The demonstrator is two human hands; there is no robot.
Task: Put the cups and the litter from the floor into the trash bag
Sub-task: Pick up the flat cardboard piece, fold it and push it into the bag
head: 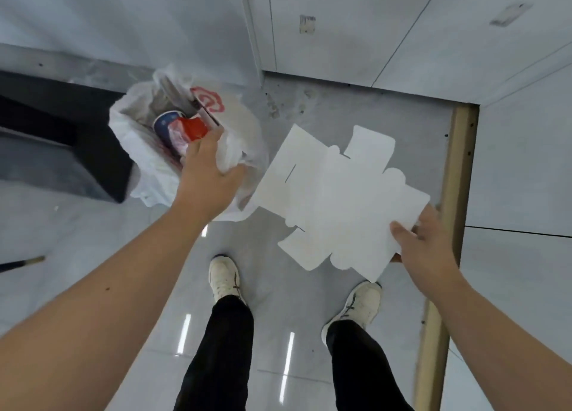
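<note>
Left hand [207, 163] grips rim of trash bag [136, 169], holding it open w/ cups [173, 126] inside. Right hand [424, 243] pinches flat white cardboard [334, 203], held just right of bag.

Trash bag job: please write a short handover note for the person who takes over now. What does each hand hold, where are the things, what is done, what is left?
Left hand: grips the rim of the white trash bag, holding it open.
Right hand: pinches a corner of the flat white cardboard sheet, held in the air beside the bag.
Done: a blue cup and a red wrapper lie inside the bag.
Left: the cardboard sheet is not yet in. It looks wider than the bag's mouth, so it probably needs folding first. No other litter shows on the floor here.
</note>
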